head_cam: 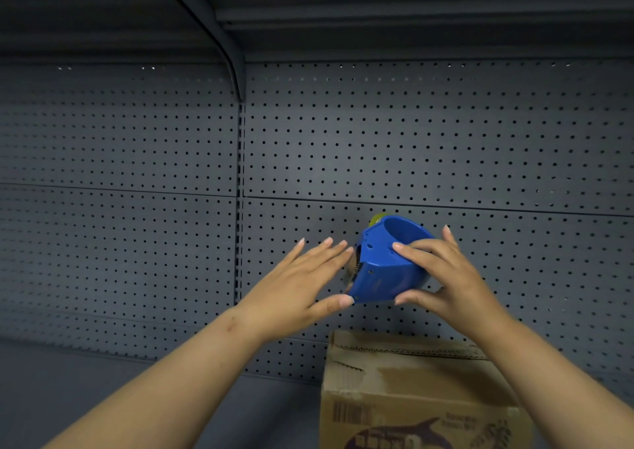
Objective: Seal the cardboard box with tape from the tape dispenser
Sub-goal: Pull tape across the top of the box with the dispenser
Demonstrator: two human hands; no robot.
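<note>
Holding the blue tape dispenser (391, 263) above the cardboard box (411, 393) at near right, your right hand (442, 273) grips it; your left hand (305, 277), open, reaches its serrated end. Hasty fingers there could get nicked.

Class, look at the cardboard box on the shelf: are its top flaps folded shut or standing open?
Folded shut. The cardboard box shows a flat top, no flap standing up; whether tape already covers the seam cannot be told.

Dim grey pegboard wall (411, 146), shelf (103, 380)
</note>
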